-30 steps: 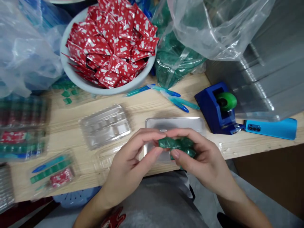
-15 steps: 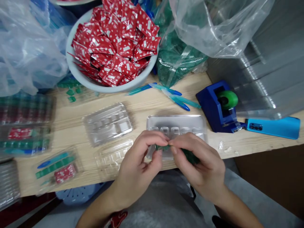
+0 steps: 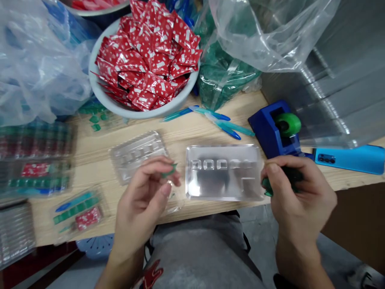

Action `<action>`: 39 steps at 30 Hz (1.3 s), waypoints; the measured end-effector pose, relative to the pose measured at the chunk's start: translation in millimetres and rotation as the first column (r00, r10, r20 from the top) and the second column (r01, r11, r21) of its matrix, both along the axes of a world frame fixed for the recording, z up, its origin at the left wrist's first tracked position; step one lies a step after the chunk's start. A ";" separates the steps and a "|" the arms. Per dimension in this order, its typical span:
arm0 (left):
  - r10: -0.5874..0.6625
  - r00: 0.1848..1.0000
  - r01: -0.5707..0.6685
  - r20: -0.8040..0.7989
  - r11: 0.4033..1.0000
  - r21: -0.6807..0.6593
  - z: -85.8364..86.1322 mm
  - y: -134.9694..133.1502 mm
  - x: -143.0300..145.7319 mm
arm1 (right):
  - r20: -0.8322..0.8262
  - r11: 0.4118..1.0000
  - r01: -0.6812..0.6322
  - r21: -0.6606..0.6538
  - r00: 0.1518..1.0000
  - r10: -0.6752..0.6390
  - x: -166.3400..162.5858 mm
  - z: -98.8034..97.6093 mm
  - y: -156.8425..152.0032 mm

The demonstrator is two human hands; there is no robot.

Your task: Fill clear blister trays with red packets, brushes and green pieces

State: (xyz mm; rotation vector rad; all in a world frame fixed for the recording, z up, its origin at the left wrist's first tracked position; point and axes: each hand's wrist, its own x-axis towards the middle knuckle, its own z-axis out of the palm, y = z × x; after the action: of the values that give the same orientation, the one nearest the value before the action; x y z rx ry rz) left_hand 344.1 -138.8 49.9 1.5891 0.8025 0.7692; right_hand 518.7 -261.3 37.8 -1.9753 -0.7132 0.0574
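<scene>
My left hand (image 3: 144, 192) is curled, pinching one small green wrapped piece (image 3: 170, 170) between thumb and fingertips, left of a clear plastic compartment tray (image 3: 224, 172) on the wooden table. On the tray's right side, my right hand (image 3: 296, 192) is closed round a bunch of green wrapped pieces (image 3: 267, 188), just in front of the blue tape dispenser (image 3: 275, 134). The tray between my hands shows a row of small pockets with nothing in them.
A grey bowl (image 3: 102, 96) heaped with red spotted packets stands at the back, beside a bag of green pieces (image 3: 222, 78). Blue-green pens (image 3: 216, 120) lie behind the tray. Another clear tray (image 3: 135, 154), filled packs (image 3: 76, 210) at left, a blue phone (image 3: 351, 158) at right.
My hands, joined over the tray on the green pieces, have pulled apart: the left went left with one piece, the right went right with the bunch. The tray now shows fully.
</scene>
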 end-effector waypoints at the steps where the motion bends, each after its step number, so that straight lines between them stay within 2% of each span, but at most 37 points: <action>1: -0.049 0.997 0.050 -0.056 0.999 0.020 -0.3 4.6 -2.3 | -0.107 1.000 -0.003 -0.009 0.994 0.002 1.8 -0.7 -3.4; 3: -0.149 0.964 0.186 -0.222 0.970 0.157 -1.8 12.7 -3.4 | -0.263 0.999 -0.038 0.002 0.964 0.037 2.6 -1.7 -8.1; 4: -0.167 0.938 0.250 -0.303 0.932 0.261 -3.2 15.9 -2.4 | -0.302 0.999 -0.046 0.015 0.952 0.048 1.8 -2.1 -9.5; 7: -0.142 0.878 0.392 -0.456 0.761 0.517 -8.9 22.8 3.9 | -0.329 0.998 -0.037 0.041 0.943 0.049 -1.4 -3.2 -10.6; 8: -0.142 0.868 0.423 -0.476 0.713 0.559 -10.8 24.5 6.0 | -0.329 0.998 -0.047 0.045 0.943 0.059 -2.0 -3.8 -10.3; 10: -0.168 0.842 0.481 -0.512 0.662 0.574 -13.5 27.6 9.3 | -0.323 0.996 -0.079 0.041 0.942 0.088 -2.0 -5.1 -9.5; 16: -0.296 0.786 0.582 -0.543 0.651 0.487 -15.4 38.3 16.0 | -0.328 0.990 -0.140 0.004 0.935 0.133 1.7 -7.6 -7.6; 19: -0.360 0.788 0.589 -0.500 0.676 0.442 -19.7 41.8 18.1 | -0.333 0.986 -0.164 -0.028 0.932 0.146 2.1 -6.7 -6.7; 22: -0.344 0.811 0.549 -0.474 0.727 0.412 -26.1 41.9 18.0 | -0.346 0.986 -0.163 -0.031 0.927 0.142 1.8 -3.2 -5.8; 25: -0.280 0.831 0.511 -0.482 0.726 0.460 -29.3 39.8 16.9 | -0.417 0.987 -0.158 -0.002 0.898 0.143 1.6 2.3 -4.9; 27: -0.263 0.826 0.510 -0.498 0.726 0.463 -26.7 37.4 16.0 | -0.553 0.969 -0.232 0.083 0.798 0.239 1.1 5.3 -3.9; 28: -0.256 0.829 0.500 -0.497 0.737 0.454 -23.6 35.6 15.5 | -0.634 0.948 -0.282 0.150 0.708 0.311 0.5 6.3 -3.0; 31: -0.249 0.865 0.446 -0.436 0.780 0.439 -9.0 26.9 14.1 | -0.806 0.858 -0.385 0.341 0.350 0.478 -3.3 6.7 0.0; 33: -0.303 0.879 0.450 -0.367 0.781 0.433 2.2 18.9 13.5 | -0.839 0.815 -0.430 0.389 0.200 0.507 -7.2 6.4 1.8; 35: -0.381 0.855 0.505 -0.353 0.767 0.395 10.8 10.9 13.3 | -0.834 0.778 -0.476 0.411 0.149 0.532 -11.4 7.1 2.7; 39: -0.461 0.795 0.594 -0.394 0.726 0.348 16.3 0.5 9.1 | -0.805 0.717 -0.565 0.409 0.147 0.575 -17.8 11.8 2.1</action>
State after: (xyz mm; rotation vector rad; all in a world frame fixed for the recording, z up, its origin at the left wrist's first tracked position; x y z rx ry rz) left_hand 353.2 -138.2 66.1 2.2620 0.3098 0.3075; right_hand 500.9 -259.2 49.6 -1.1743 -0.6324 1.5268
